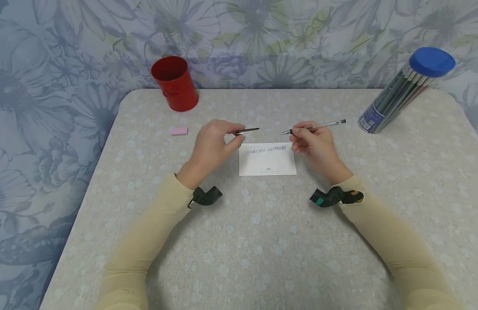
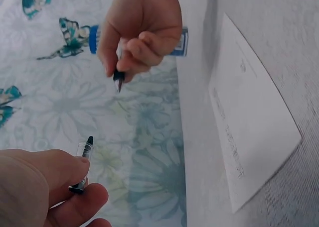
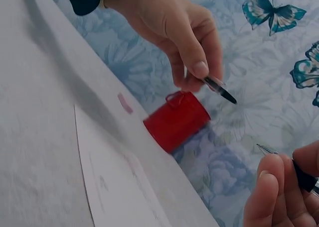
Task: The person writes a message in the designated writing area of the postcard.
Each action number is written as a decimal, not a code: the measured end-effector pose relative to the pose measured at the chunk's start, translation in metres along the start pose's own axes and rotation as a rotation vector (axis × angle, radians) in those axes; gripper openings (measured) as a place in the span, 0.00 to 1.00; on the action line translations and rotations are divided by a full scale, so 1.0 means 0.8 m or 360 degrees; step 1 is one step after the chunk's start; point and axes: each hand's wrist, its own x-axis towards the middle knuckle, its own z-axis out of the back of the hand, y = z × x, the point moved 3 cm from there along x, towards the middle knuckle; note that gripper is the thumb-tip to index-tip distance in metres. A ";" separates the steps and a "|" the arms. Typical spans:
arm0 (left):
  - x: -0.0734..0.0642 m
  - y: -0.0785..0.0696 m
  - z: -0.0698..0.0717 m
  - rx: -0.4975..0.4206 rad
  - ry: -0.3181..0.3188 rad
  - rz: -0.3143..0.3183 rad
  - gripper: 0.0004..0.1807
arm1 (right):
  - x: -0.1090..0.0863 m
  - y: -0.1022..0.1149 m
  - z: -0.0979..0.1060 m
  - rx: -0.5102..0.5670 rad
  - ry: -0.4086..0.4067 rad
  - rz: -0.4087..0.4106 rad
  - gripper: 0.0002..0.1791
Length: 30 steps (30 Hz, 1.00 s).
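Observation:
Between thumb and fingers my left hand (image 1: 213, 144) pinches a pen cap (image 1: 247, 131), clear with a black clip, as the left wrist view shows up close. Across from it, my right hand (image 1: 315, 144) grips a clear-barrelled pen (image 1: 327, 125), its bare metal tip pointing left toward the cap. A gap separates cap and pen tip. Both are held above the table, just behind a white card (image 1: 267, 161). Handwriting runs along the card's top, with a short mark near its lower edge. The right wrist view shows only part of the right hand's fingers.
A red metal bucket (image 1: 181, 86) stands at the back left of the table (image 1: 239, 241). In front of it lies a pink eraser (image 1: 179, 131). At the back right, a clear tube of pencils (image 1: 394, 101) with a blue lid stands near the pen's rear end.

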 end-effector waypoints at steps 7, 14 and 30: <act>-0.002 -0.011 -0.011 -0.0088 -0.0022 -0.0045 0.13 | -0.009 -0.007 -0.020 0.0153 0.0104 -0.0069 0.12; -0.002 -0.023 -0.026 -0.0137 0.0025 -0.0083 0.13 | -0.016 -0.013 -0.030 0.0207 0.0148 -0.0101 0.12; -0.004 -0.036 -0.043 -0.0155 -0.0044 -0.0118 0.10 | -0.021 -0.024 -0.035 0.0139 0.0150 -0.0280 0.14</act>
